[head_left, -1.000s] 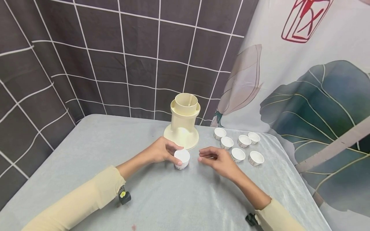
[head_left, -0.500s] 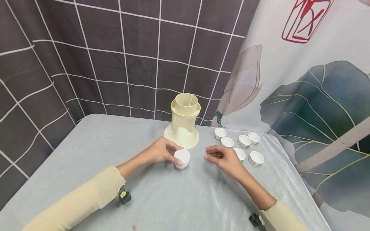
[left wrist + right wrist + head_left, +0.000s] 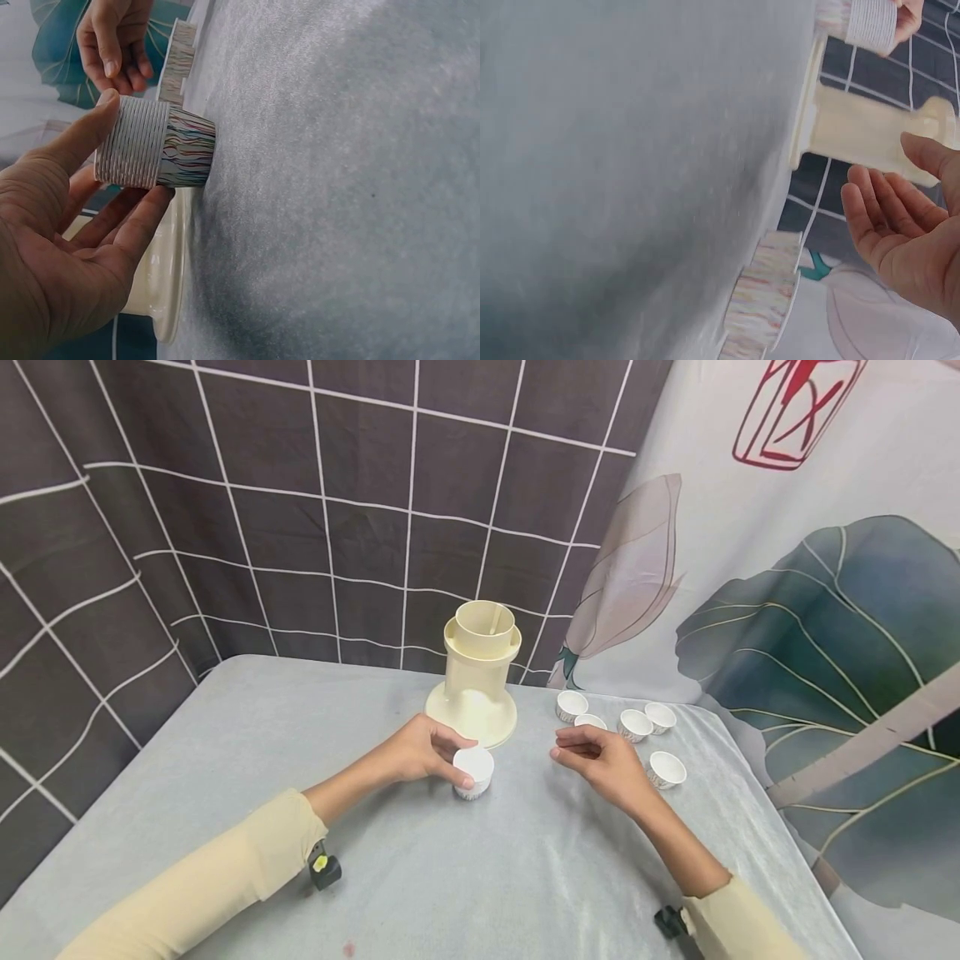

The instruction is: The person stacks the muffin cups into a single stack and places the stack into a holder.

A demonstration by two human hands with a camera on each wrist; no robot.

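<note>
Paper cups (image 3: 154, 142), nested in one upright stack, sit in the grasp of the left hand (image 3: 422, 752), its thumb on the near side and its fingers on the far side, with a gap between palm and stack. Whether the lowest cup touches the grey surface (image 3: 450, 877) is hard to tell; the stack is around the middle of the surface, between its left and right edges. The right hand (image 3: 609, 767), fingers loosely bent and thumb apart, is released and hangs above the surface, toward its right edge. Just beside and beyond it, single cups (image 3: 667, 770) stand mouth up near the far right corner, one partly hidden by the hand. Just beyond the stack, toward the far edge, a cream tube (image 3: 478, 685) stands on its wide round base. Behind the far edge hangs a dark cloth (image 3: 360, 543) with white grid lines; past the right side, a leaf-patterned cloth (image 3: 832, 610).
</note>
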